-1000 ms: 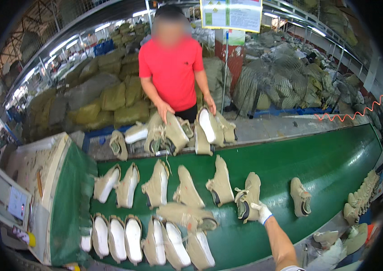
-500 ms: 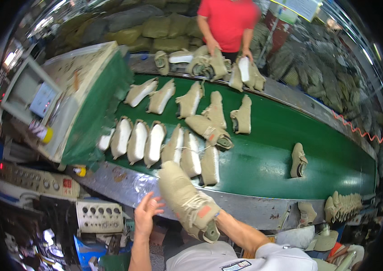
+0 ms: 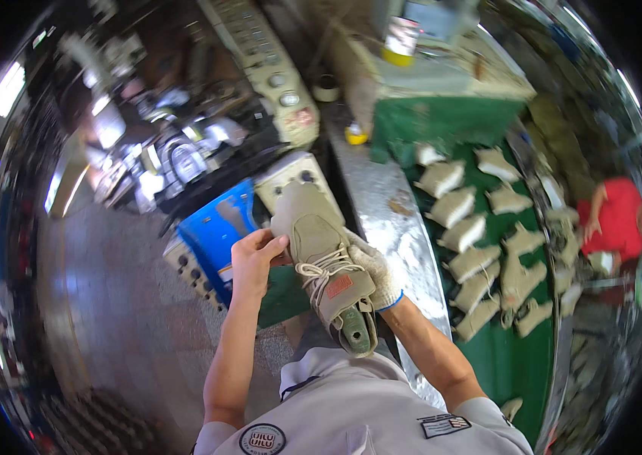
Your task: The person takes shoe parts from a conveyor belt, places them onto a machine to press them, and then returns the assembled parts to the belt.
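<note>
A beige lace-up shoe upper on a green last is held in front of my body, toe pointing away and heel toward me. Pale laces cross its front, and an orange-red patch sits on the tongue. My right hand, in a whitish knitted glove with a blue cuff edge, is closed around the shoe's right side; its fingertips are hidden beneath. My bare left hand grips the left edge near the toe, thumb on the side and the other fingers partly hidden.
Right of me runs a green conveyor belt edged with metal, carrying several beige shoe uppers. A person in red stands beyond it. Ahead are a blue panel, a knobbed control box and blurred machinery.
My view and body have turned left from the conveyor toward the machinery. The shoe upper came along in my right hand, and my left hand has closed onto its edge.
</note>
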Available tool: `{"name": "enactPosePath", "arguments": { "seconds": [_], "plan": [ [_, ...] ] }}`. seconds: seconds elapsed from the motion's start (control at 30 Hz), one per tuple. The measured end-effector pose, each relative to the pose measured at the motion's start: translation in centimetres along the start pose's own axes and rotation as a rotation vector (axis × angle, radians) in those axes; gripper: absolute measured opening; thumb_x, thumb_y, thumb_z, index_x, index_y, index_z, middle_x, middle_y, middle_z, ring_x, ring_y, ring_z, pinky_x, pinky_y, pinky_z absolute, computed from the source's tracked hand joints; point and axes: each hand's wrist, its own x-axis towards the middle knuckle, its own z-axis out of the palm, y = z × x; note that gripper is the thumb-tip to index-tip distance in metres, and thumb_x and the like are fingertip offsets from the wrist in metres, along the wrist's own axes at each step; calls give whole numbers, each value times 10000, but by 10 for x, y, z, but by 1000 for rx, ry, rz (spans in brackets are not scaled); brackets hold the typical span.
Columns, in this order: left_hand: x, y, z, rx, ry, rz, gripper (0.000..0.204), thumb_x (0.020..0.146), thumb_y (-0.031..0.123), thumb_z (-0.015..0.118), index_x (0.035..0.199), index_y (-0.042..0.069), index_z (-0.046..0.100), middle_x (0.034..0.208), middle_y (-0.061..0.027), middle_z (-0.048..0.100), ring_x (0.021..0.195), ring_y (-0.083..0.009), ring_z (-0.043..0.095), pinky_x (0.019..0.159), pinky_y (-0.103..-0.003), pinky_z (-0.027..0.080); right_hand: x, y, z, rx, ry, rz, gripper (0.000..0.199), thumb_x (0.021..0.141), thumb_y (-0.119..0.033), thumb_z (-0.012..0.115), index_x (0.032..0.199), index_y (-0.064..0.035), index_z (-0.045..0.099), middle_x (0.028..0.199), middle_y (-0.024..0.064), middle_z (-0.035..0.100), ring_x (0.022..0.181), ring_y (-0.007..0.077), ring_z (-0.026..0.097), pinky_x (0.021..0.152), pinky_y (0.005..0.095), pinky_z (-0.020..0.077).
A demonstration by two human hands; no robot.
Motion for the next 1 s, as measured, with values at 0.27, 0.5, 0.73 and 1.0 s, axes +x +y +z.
{"name": "enactPosePath", "arguments": {
  "seconds": [0.27, 0.5, 0.73, 1.0],
  "plan": [
    [56, 25, -112, -259, 266, 99, 393, 875, 20, 769, 1245, -59, 663, 1087, -116, 737, 905, -168, 717, 740, -280, 588, 144, 43, 79, -223, -48, 70, 654, 998, -300, 672, 1512, 36, 445, 1408, 127, 584, 1227, 184, 581, 1043, 326, 469],
    [98, 34, -162, -364, 500, 151, 496, 857, -111, 679, 1340, -80, 569, 1180, -173, 711, 998, -224, 715, 838, -317, 587, 233, 69, 130, -178, -147, 87, 593, 1017, -275, 632, 1497, 32, 465, 1404, 106, 593, 1220, 171, 584, 1025, 298, 475],
    [137, 24, -178, -515, 529, 332, 544, 859, -77, 682, 1382, -93, 532, 1196, -175, 708, 1009, -195, 703, 854, -276, 566, 299, 94, 141, -146, -121, 9, 495, 1007, -265, 661, 1398, 24, 568, 1251, 101, 666, 1084, 141, 639, 906, 286, 545],
    [137, -26, -149, -550, 346, 42, 572, 1091, 444, 435, 1242, -56, 668, 1111, -114, 740, 912, -176, 717, 795, -324, 579, 313, 113, 134, -14, -18, 133, 354, 997, -283, 684, 1171, 25, 703, 1101, 92, 725, 972, 175, 683, 878, 329, 555]
  ]
}}
